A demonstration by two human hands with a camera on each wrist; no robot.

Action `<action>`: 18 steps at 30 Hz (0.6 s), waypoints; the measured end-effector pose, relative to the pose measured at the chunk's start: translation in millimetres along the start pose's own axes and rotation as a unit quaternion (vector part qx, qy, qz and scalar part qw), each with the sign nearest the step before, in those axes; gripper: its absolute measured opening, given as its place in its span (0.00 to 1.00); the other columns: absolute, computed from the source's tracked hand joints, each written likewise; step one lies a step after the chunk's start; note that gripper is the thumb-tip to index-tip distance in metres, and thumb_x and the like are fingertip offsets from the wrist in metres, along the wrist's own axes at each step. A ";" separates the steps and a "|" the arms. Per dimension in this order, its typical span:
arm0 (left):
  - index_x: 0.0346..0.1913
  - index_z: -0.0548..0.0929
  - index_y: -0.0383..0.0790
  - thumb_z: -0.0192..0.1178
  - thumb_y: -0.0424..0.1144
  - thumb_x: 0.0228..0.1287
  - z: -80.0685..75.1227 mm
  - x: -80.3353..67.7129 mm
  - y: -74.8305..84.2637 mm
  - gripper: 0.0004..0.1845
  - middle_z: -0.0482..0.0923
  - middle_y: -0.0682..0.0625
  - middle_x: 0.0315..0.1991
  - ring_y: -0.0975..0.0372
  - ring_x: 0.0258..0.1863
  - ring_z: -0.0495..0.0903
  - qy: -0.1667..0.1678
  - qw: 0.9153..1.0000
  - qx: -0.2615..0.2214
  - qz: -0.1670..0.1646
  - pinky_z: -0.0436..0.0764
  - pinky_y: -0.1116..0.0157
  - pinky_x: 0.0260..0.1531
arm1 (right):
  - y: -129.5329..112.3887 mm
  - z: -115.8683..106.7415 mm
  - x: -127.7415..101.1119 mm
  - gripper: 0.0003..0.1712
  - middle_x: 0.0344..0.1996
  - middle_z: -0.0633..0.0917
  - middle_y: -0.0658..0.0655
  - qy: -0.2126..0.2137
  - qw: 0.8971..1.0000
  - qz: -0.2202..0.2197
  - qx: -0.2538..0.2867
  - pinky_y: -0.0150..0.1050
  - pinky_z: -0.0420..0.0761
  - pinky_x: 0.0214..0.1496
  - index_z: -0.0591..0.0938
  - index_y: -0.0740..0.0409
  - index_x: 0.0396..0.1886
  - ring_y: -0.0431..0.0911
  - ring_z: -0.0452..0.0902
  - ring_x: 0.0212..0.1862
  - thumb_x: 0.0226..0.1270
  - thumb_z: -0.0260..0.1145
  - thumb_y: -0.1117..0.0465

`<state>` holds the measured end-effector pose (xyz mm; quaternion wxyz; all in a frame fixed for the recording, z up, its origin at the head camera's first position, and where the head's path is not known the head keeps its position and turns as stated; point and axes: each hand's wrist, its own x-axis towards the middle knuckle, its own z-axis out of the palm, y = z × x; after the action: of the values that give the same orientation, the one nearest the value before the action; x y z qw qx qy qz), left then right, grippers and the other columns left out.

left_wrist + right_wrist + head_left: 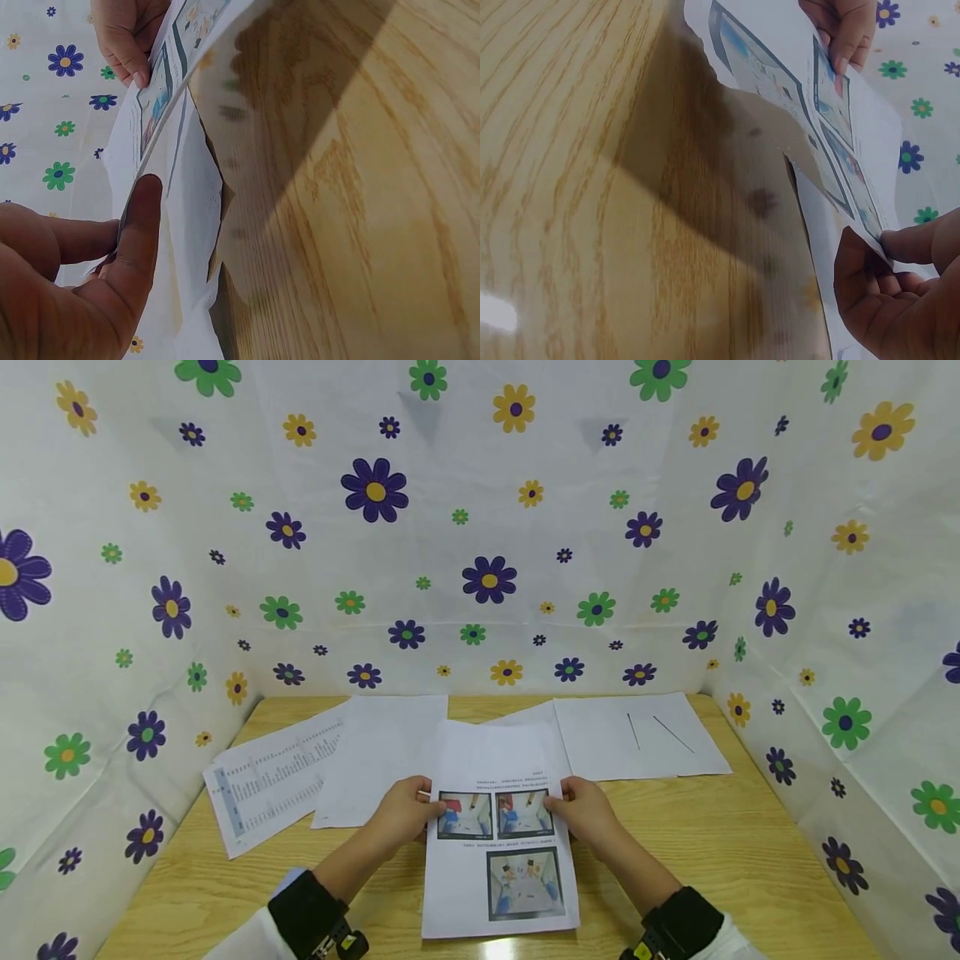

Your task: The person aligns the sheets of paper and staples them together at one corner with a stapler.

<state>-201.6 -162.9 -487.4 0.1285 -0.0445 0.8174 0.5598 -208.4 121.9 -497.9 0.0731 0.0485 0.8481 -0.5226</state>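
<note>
A printed sheet of paper [457, 885] with three colour photos and lines of small text is held between both hands. My left hand [403, 812] pinches its left edge, thumb on top and fingers underneath. On the opposite edge my right hand [588, 810] pinches the paper the same way. Both wrist views show the sheet [174, 82] raised over the wooden table, casting a shadow on it. Its photos face up, and the text looks upside down in the head view. Most of the fingers under the paper are hidden in the head view.
On the left lie a sheet with a printed table [277, 777] and a blank sheet [382, 752] overlapping it. Paper with two black lines [637, 739] lies at the back right. Flower-patterned cloth [480, 527] walls in the wooden table [712, 843] on three sides.
</note>
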 end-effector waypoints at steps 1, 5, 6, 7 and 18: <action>0.56 0.75 0.28 0.62 0.30 0.71 0.2 0.1 -1.0 0.15 0.86 0.43 0.36 0.56 0.32 0.88 0.000 1.000 -0.001 0.000 0.87 0.57 0.27 | 0.5 0.3 0.1 0.10 0.32 0.83 0.57 -0.001 1.000 0.001 -0.003 0.36 0.79 0.33 0.81 0.68 0.43 0.46 0.79 0.35 0.69 0.69 0.64; 0.54 0.76 0.28 0.63 0.29 0.70 0.4 0.7 -3.7 0.14 0.86 0.43 0.36 0.56 0.33 0.88 -0.001 1.000 -0.002 -0.002 0.88 0.57 0.28 | 2.9 1.3 1.0 0.11 0.32 0.83 0.57 -0.006 1.000 0.005 -0.013 0.36 0.79 0.33 0.81 0.67 0.43 0.46 0.79 0.35 0.69 0.69 0.64; 0.54 0.76 0.28 0.63 0.29 0.70 0.5 0.8 -3.8 0.14 0.86 0.43 0.36 0.56 0.33 0.88 -0.002 1.000 -0.002 -0.002 0.88 0.57 0.28 | 3.3 1.4 1.1 0.11 0.32 0.83 0.57 -0.007 1.000 0.006 -0.015 0.36 0.79 0.33 0.81 0.67 0.43 0.46 0.79 0.35 0.69 0.69 0.63; 0.54 0.76 0.28 0.63 0.29 0.70 0.5 0.9 -4.0 0.14 0.86 0.43 0.36 0.55 0.33 0.88 -0.003 1.000 -0.001 -0.002 0.88 0.57 0.28 | 3.6 1.7 1.0 0.11 0.32 0.83 0.57 -0.009 1.000 0.005 -0.019 0.36 0.79 0.33 0.81 0.67 0.43 0.46 0.79 0.35 0.69 0.70 0.63; 0.54 0.77 0.29 0.65 0.29 0.67 1.1 2.6 -6.1 0.15 0.82 0.42 0.37 0.58 0.32 0.85 -0.012 0.997 0.069 -0.023 0.87 0.60 0.27 | 4.1 2.0 0.1 0.15 0.33 0.83 0.57 -0.018 0.999 -0.002 -0.046 0.37 0.78 0.34 0.82 0.69 0.45 0.47 0.78 0.36 0.66 0.71 0.62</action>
<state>-202.6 -164.0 -493.9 0.1542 -0.0472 0.8514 0.4991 -207.7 122.0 -502.4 0.0896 0.0342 0.8696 -0.4843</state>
